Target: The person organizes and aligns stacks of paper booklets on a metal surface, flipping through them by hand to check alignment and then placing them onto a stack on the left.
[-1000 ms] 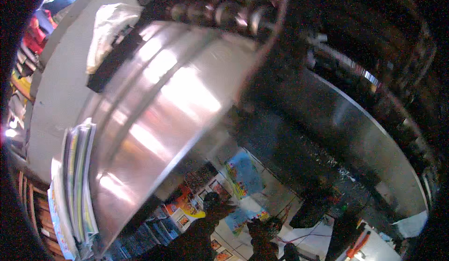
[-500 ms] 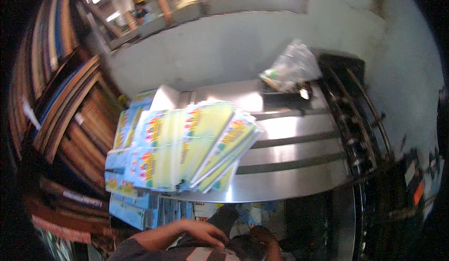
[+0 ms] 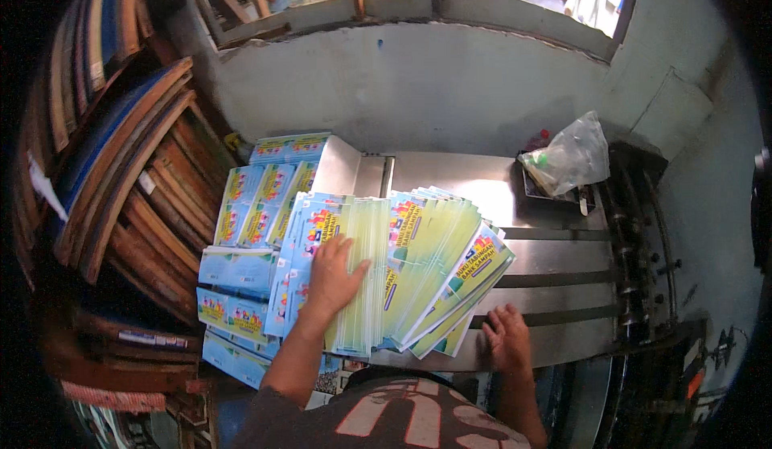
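Note:
My left hand (image 3: pixel 334 276) lies on a fanned spread of printed booklet sheets (image 3: pixel 430 264), blue at one end and yellow-green across the rest. Its fingers are extended and the thumb stands apart. Near the table's front edge, to the right of the fan, my right hand (image 3: pixel 508 336) hovers over or rests on the metal surface, fingers loosely apart with nothing in them. Some sheets at the fan's right end (image 3: pixel 482 260) lie tilted over the others. More stacks of the same print (image 3: pixel 265 199) stand at the left.
Slotted metal table (image 3: pixel 555 256) spans the middle. At its back right, a dark tray (image 3: pixel 555 199) holds a clear plastic bag (image 3: pixel 572 155). Wooden-framed boards (image 3: pixel 121 183) lean in racks on the left. A rod and rollers (image 3: pixel 635 240) line the right side.
Both hands have risen from my lap to the table, the left onto the sheets and the right beside them. My view has shifted, showing more of the window.

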`<state>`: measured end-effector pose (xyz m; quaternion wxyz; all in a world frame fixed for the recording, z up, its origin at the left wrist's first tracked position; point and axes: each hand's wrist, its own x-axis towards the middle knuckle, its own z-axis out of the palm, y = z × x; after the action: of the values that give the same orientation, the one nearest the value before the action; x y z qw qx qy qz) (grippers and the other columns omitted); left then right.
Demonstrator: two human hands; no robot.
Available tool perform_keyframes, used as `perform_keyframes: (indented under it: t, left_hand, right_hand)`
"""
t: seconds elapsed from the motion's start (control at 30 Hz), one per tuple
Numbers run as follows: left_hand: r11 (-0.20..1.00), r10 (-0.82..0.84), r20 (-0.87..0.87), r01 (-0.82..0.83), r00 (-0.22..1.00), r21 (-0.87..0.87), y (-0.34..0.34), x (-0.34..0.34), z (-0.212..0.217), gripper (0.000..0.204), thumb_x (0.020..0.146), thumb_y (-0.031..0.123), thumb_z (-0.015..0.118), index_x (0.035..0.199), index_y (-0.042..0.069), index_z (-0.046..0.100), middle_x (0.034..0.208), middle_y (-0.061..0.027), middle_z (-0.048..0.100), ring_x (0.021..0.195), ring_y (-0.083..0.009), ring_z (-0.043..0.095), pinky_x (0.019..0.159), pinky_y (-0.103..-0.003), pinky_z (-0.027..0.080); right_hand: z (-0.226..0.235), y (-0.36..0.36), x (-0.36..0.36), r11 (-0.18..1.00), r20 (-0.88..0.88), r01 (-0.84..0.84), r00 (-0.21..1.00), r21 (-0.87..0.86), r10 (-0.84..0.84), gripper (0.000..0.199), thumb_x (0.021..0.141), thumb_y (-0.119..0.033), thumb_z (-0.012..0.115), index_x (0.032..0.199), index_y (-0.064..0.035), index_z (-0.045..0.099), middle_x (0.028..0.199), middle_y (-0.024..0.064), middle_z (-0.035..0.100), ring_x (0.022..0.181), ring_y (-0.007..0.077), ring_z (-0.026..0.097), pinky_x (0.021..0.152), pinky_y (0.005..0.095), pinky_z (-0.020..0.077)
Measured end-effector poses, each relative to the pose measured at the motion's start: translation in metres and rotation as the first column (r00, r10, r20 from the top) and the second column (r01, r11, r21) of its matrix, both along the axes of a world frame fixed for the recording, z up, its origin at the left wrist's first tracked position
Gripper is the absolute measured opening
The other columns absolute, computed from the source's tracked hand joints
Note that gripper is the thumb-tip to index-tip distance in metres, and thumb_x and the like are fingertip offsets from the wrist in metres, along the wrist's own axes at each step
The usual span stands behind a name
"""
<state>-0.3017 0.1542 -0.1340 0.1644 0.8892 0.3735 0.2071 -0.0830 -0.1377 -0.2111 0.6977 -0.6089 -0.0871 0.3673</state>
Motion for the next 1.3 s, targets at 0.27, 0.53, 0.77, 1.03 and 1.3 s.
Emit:
perform_keyframes:
  t: [0.27,0.53,0.77,1.03,1.3]
  left_hand:
    - [0.991,-0.077,-0.347,0.035,0.935,-0.126,0.014,0.108,0.009,0.065,0.091,0.048,0.058,0.131,-0.002,0.051,0.132,-0.0223,0.053,0.121,-0.0376,0.05,0.102,-0.047,0.042]
    - [0.993,-0.012,-0.404,-0.038,0.914,-0.116,0.033,0.122,-0.006,0.061,0.092,0.047,0.054,0.129,-0.002,0.052,0.124,-0.0189,0.056,0.118,-0.0353,0.05,0.098,-0.045,0.044]
    - [0.998,-0.056,-0.267,0.062,0.962,0.016,0.006,0.108,-0.026,0.058,0.094,0.04,0.051,0.132,-0.003,0.049,0.138,-0.0196,0.05,0.125,-0.0348,0.046,0.103,-0.054,0.035]
    - [0.996,-0.043,-0.211,0.06,0.977,0.072,-0.033,0.12,-0.07,0.06,0.097,0.033,0.044,0.141,-0.007,0.038,0.15,-0.0287,0.033,0.142,-0.0406,0.029,0.114,-0.059,0.018]
    - [0.8,-0.2,0.302,0.334,0.932,-0.499,-0.105,0.184,-0.053,0.061,0.096,0.035,0.057,0.14,-0.003,0.041,0.148,-0.0286,0.034,0.14,-0.0396,0.03,0.115,-0.046,0.023]
  right_hand:
    - [0.061,0.098,-0.005,0.996,-0.266,0.047,0.962,-0.077,-0.066,0.047,0.084,-0.009,0.069,0.123,0.0026,0.047,0.114,0.0103,0.06,0.11,0.0216,0.057,0.095,0.0377,0.046]
    - [0.028,0.127,0.007,0.994,-0.068,-0.06,0.996,-0.092,0.054,0.054,0.081,-0.011,0.075,0.123,0.0079,0.047,0.11,0.0175,0.064,0.103,0.0259,0.064,0.091,0.0409,0.0509]
    - [0.031,0.135,0.03,0.952,-0.478,-0.255,0.823,0.171,0.307,0.048,0.08,-0.009,0.077,0.122,0.0023,0.055,0.112,0.014,0.067,0.098,0.0243,0.066,0.084,0.0392,0.054]
    - [0.001,0.143,0.021,0.959,-0.311,-0.284,0.911,0.005,0.272,0.038,0.078,0.0,0.074,0.115,0.0012,0.063,0.107,0.0117,0.07,0.093,0.0233,0.067,0.085,0.0375,0.053]
    - [0.01,-0.003,0.144,0.977,-0.071,-0.21,0.976,-0.046,0.207,0.037,0.073,-0.002,0.077,0.108,0.0017,0.067,0.103,0.0103,0.072,0.089,0.0217,0.069,0.084,0.0346,0.0539]
